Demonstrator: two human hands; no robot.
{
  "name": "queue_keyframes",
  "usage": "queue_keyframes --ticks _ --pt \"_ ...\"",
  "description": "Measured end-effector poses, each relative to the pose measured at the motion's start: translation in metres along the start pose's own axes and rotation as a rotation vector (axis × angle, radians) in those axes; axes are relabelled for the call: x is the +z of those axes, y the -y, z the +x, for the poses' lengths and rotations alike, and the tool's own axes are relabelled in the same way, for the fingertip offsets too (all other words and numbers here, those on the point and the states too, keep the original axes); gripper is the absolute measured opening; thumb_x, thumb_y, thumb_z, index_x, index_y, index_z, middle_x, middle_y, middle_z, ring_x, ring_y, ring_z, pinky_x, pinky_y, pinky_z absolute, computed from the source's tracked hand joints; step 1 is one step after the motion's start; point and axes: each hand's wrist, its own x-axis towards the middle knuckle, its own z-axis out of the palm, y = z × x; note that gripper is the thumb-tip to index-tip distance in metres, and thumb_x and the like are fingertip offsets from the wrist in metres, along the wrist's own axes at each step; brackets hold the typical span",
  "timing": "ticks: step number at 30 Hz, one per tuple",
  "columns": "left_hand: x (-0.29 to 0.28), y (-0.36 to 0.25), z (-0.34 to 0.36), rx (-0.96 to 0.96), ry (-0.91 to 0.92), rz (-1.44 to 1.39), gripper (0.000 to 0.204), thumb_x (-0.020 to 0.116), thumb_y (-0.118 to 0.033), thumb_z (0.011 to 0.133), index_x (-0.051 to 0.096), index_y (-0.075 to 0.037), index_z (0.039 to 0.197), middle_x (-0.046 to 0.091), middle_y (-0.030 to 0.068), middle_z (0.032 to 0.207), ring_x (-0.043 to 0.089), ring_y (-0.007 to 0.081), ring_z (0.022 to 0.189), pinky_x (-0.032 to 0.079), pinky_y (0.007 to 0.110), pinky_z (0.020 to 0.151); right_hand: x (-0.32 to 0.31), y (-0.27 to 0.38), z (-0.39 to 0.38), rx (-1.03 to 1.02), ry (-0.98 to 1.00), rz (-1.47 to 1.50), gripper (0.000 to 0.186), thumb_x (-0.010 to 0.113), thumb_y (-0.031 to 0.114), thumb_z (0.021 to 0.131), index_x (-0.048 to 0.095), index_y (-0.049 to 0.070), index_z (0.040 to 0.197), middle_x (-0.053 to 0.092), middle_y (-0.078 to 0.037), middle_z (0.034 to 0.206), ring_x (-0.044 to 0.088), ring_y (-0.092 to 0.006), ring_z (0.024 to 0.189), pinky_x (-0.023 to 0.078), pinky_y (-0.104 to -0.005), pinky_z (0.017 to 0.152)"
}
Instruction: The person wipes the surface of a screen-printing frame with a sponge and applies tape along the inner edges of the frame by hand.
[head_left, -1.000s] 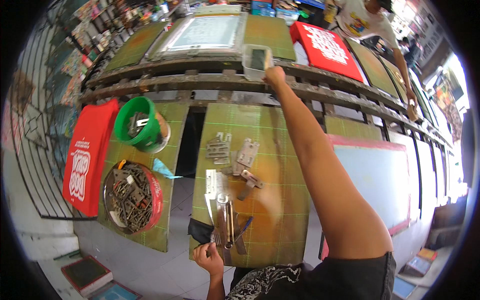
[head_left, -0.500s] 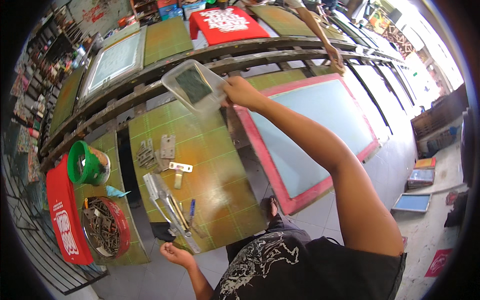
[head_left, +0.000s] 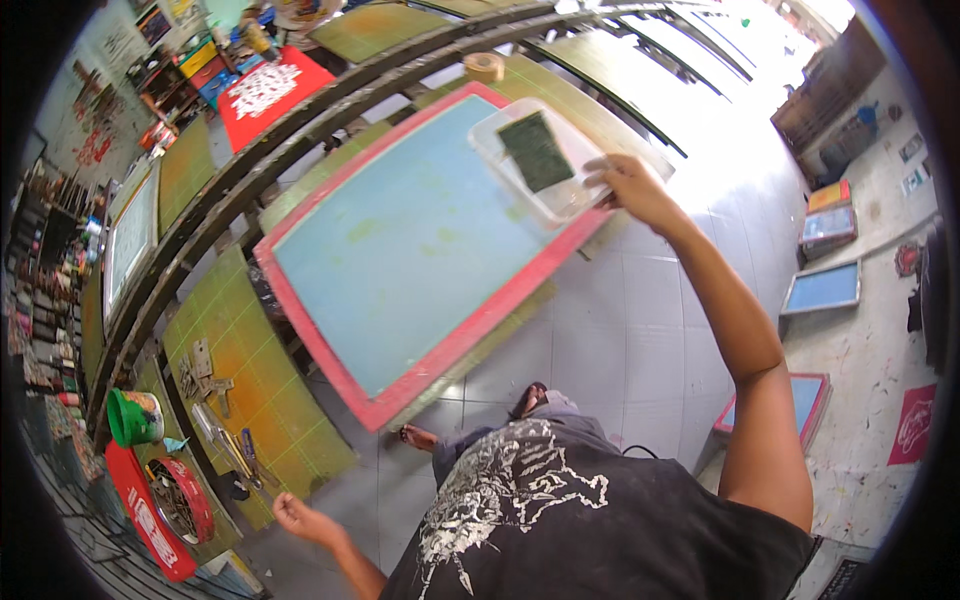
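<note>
My right hand (head_left: pixel 637 192) grips the rim of a clear plastic tub (head_left: pixel 515 180), fingers closed over its right side. Inside the tub lies a dark green rectangular pad (head_left: pixel 538 152). The tub is over the right end of a large screen-printing frame (head_left: pixel 350 395) with pink-red edges and pale blue mesh. Low on the left, my left hand (head_left: pixel 303 520) has its fingers curled in, with nothing visible in them. Closest to it is a green board (head_left: pixel 300 425) bearing metal hinges (head_left: pixel 205 372), a blue pen (head_left: pixel 248 443) and slim metal tools (head_left: pixel 222 437).
At the far left stand a green bucket (head_left: pixel 130 418), a round red tin (head_left: pixel 200 505) of metal bits and a folded red shirt (head_left: pixel 140 520). Dark rails (head_left: pixel 300 140) run behind the frame. A tape roll (head_left: pixel 484 67) sits beyond it. Small screens (head_left: pixel 822 288) lie along the right.
My right hand has carried the tub rightward, from beside the hinge board to over the frame. My view has turned right. The other person's arm by the tape roll is gone from view.
</note>
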Motion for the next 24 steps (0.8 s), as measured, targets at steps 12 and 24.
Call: queue_keyframes --ticks 12,24 --pt "0.143 -0.126 -0.162 -0.093 0.758 -0.360 0.015 0.048 -0.004 0.093 0.056 0.002 0.081 0.058 0.0071 0.084 0.053 0.0142 0.075 0.044 0.028 0.070 -0.199 -0.182 0.091 0.152 -0.377 0.083 0.037 0.037 0.011 0.094 0.052 -0.004 0.124 0.062 -0.018 0.102 0.064 -0.0170 0.074 0.055 -0.0281 0.068" --pt "0.255 -0.206 -0.104 0.194 0.778 -0.136 0.008 0.056 -0.004 0.087 0.059 0.002 0.084 0.061 0.0111 0.082 0.057 0.0210 0.078 0.046 0.032 0.073 -0.201 -0.264 0.187 0.180 -0.260 0.109 0.032 0.044 0.016 0.095 0.058 -0.001 0.118 0.063 -0.013 0.096 0.062 -0.0145 0.069 0.054 -0.0267 0.065"
